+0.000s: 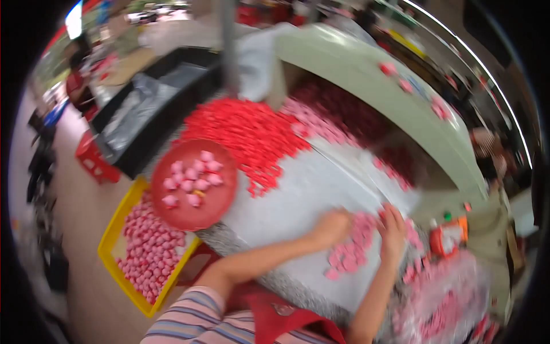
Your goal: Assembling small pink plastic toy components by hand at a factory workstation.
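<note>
Small pink flat round pieces [350, 255] lie scattered on the grey-white work surface between my two hands. My left hand [333, 227] is curled into a fist at their left edge; motion blurs it, and whatever its fingers hold is hidden. On the other side of the pieces, my right hand [392, 232] has its fingers bent down, with a small red piece [382, 214] at the fingertips. Farther off lies a large heap of small red pieces [243, 137]. A round red tray [166, 209] to the left bears several pink rounded pieces [187, 185].
Below the red tray, a yellow crate [109, 258] holds many pink rounded pieces. A pale green housing [378, 63] arches over more pink pieces at the back right. Near my right arm are a clear plastic bag [470, 281] and an orange-and-white container [447, 237]. A black bin [129, 143] stands far left.
</note>
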Demonstrator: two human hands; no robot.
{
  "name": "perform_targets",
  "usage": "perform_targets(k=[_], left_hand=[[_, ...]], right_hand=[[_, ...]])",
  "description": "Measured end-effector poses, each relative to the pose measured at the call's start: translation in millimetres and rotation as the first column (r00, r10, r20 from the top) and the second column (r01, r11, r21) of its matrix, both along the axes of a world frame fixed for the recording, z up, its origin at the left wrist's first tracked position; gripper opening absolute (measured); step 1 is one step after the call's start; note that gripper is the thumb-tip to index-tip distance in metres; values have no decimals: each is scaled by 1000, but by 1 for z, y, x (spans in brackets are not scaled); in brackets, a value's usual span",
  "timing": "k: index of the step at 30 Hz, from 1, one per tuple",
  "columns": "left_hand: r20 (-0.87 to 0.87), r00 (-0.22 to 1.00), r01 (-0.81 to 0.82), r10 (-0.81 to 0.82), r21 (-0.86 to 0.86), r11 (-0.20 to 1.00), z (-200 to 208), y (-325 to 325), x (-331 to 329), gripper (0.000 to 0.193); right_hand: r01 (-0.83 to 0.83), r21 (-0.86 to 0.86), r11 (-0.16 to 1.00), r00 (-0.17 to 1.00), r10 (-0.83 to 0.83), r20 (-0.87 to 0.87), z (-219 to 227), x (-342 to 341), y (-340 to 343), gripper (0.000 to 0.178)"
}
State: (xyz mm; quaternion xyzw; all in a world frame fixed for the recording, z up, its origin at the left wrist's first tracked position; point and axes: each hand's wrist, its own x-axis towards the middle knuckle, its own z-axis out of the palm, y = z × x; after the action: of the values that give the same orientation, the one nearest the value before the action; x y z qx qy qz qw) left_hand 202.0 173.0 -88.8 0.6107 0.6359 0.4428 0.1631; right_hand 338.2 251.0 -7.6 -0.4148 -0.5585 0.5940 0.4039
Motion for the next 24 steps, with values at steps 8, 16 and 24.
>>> perform_targets(k=[8,16,24], left_hand=[[114,982,-149,151,-29,988,-1,13,51,19],[812,582,142,37,-146,979,59,-48,6,17],[664,729,125,-164,106,986,87,-107,-29,36]], right_hand=[[-115,118,986,982,95,165,-14,59,-49,28],[-335,-106,936,942,333,-36,9,45,-81,55],[-288,-75,955,953,278,-118,34,8,-101,22]])
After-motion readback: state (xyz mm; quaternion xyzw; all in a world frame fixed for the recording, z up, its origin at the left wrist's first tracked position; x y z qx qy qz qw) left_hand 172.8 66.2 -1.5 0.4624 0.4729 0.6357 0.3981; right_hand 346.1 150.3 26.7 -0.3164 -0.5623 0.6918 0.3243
